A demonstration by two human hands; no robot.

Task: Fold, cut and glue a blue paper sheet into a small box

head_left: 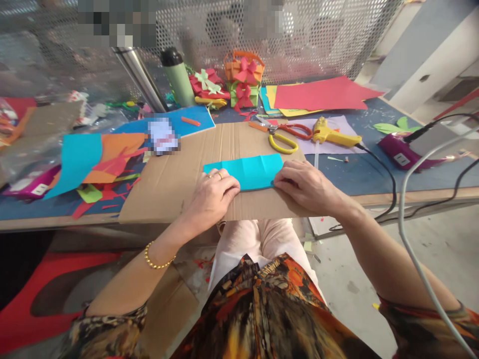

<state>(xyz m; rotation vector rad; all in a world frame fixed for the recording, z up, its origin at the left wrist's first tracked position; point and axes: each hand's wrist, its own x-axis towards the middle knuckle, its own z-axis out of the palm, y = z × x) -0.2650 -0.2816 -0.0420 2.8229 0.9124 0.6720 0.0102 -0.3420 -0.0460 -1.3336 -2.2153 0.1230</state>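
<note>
A strip of bright blue paper (254,169) with upright creases lies on a sheet of brown cardboard (160,189) at the table's front edge. My left hand (217,192) is closed over its near left part, fingers bent and pressed together on the lower edge. At the right end, my right hand (303,182) pinches the paper's lower corner between thumb and curled fingers. The fingertips of both hands are partly hidden. Just beyond the paper lie yellow-handled scissors (283,143) and red-handled scissors (297,130).
A yellow glue gun (335,134) rests on lilac paper to the right, its cord trailing off the table. Paper scraps (108,169) lie left. Behind stand a green bottle (177,77), small paper baskets (244,80), and red sheets (322,93). A grey cable (402,199) crosses the right side.
</note>
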